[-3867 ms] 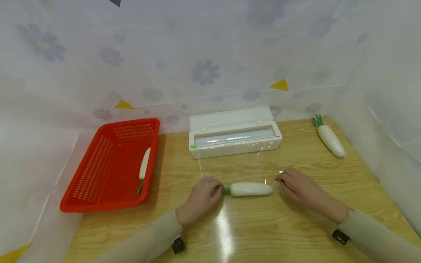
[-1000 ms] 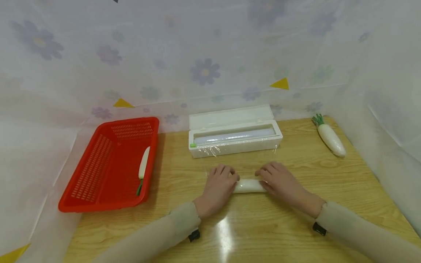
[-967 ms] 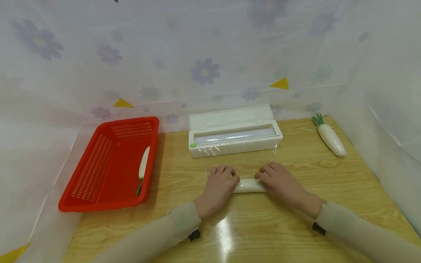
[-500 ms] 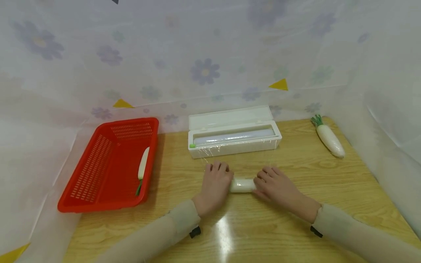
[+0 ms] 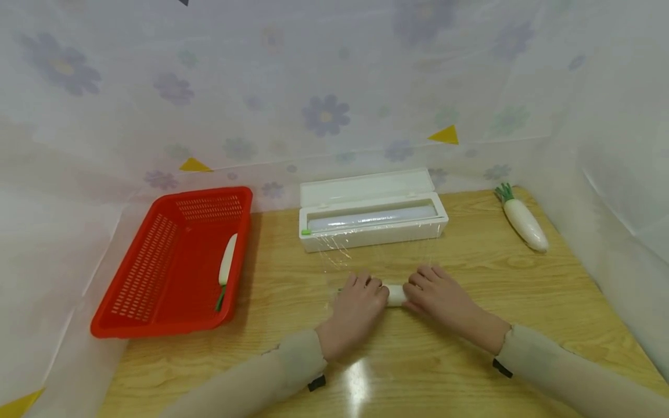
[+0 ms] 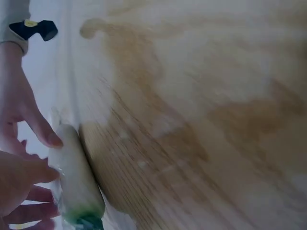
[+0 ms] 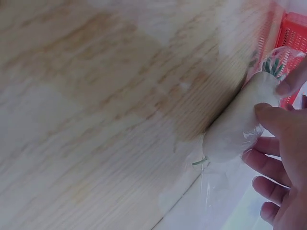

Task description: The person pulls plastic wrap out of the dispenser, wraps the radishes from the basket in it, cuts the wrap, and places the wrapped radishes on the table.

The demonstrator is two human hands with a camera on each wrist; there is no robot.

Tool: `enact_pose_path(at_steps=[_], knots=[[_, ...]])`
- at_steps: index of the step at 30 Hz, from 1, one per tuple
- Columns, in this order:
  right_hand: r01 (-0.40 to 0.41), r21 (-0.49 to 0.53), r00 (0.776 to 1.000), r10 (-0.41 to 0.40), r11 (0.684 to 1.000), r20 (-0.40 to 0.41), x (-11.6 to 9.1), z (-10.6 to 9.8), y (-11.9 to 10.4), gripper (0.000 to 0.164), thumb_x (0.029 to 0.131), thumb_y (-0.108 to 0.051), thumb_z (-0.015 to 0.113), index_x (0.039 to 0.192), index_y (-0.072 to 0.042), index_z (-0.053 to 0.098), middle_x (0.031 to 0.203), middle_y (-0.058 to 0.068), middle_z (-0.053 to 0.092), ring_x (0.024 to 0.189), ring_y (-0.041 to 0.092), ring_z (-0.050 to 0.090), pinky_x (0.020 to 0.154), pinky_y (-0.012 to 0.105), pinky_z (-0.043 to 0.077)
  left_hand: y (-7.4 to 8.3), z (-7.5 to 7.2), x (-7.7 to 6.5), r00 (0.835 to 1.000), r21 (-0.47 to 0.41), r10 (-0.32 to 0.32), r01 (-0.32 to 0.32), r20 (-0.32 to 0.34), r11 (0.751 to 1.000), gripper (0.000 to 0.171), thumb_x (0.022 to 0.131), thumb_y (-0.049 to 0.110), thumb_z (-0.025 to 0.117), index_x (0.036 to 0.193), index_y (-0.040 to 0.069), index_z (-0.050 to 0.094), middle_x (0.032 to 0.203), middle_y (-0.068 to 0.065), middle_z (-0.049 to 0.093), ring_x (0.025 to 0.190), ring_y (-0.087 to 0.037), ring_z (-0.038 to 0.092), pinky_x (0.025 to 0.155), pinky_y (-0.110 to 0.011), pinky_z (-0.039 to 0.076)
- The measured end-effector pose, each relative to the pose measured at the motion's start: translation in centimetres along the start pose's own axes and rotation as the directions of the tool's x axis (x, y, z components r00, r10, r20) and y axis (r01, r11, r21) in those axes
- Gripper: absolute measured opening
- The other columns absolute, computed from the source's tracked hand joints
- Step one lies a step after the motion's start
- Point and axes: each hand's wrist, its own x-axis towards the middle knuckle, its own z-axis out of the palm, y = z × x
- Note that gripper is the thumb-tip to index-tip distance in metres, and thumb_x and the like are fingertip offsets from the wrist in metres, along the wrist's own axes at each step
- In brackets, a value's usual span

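With left hand [image 5: 356, 310] and right hand [image 5: 441, 299], grips a white radish [image 5: 396, 296] on the bench [image 5: 428, 377], sheathed in clear film [image 5: 338, 255] stretching back to the open wrap box [image 5: 378, 235]. Seemingly mid-wrap; likely calls next for a taut roll toward the box, then a cut.

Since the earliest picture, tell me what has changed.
The left hand moved right, from the green leaf end onto the long white radish; the right hand moved left, from beside its tip onto it. Both hands now grip it, clear plastic film over it. The red plastic basket, open white film box and far-right white radish stayed put.
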Motion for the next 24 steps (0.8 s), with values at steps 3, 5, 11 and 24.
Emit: enact_pose_path(at_steps=[3,5,11,24], knots=[[0.011,-0.019,1.000,-0.011,1.000,0.004,0.0,-0.1,-0.1,0.026,0.080,-0.031,0.073,0.091,-0.010,0.063,0.089,0.003,0.061,0.087,0.023,0.049,0.078,0.038,0.039,0.1,0.7,-0.4,0.999,-0.008,-0.034,0.034,0.019,0.999,0.020,0.087,0.032,0.065,0.097,0.014,0.064,0.092,0.002,0.063,0.080,-0.016,0.051,0.073,-0.030,0.039],[0.015,-0.029,1.000,-0.014,0.999,0.011,-0.2,-0.2,-0.1,0.031,0.078,-0.031,0.075,0.095,-0.008,0.064,0.090,0.005,0.062,0.087,0.023,0.050,0.079,0.039,0.040,0.0,1.0,-0.6,0.998,-0.017,-0.047,0.047,0.030,0.999,0.027,0.086,0.035,0.066,0.100,0.012,0.063,0.094,0.000,0.064,0.080,-0.017,0.053,0.074,-0.030,0.041],[0.002,-0.071,0.998,0.003,0.997,0.060,-0.7,-0.1,0.2,0.053,0.076,-0.032,0.077,0.117,-0.001,0.061,0.100,0.008,0.065,0.091,0.025,0.053,0.084,0.041,0.042,-0.2,1.8,-0.6,0.997,0.026,-0.059,0.058,0.043,0.998,0.026,0.084,0.013,0.068,0.109,0.008,0.059,0.098,-0.002,0.065,0.082,-0.017,0.055,0.070,-0.029,0.044],[-0.082,-0.005,0.996,0.082,0.997,0.043,-0.5,0.5,1.1,0.040,0.077,-0.020,0.074,0.110,-0.006,0.056,0.097,0.006,0.065,0.085,0.025,0.051,0.074,0.041,0.043,-1.3,2.7,0.4,0.993,-0.122,-0.108,0.113,0.050,0.986,0.037,0.082,0.001,0.064,0.118,0.002,0.057,0.098,-0.010,0.057,0.086,-0.020,0.054,0.073,-0.033,0.046]])
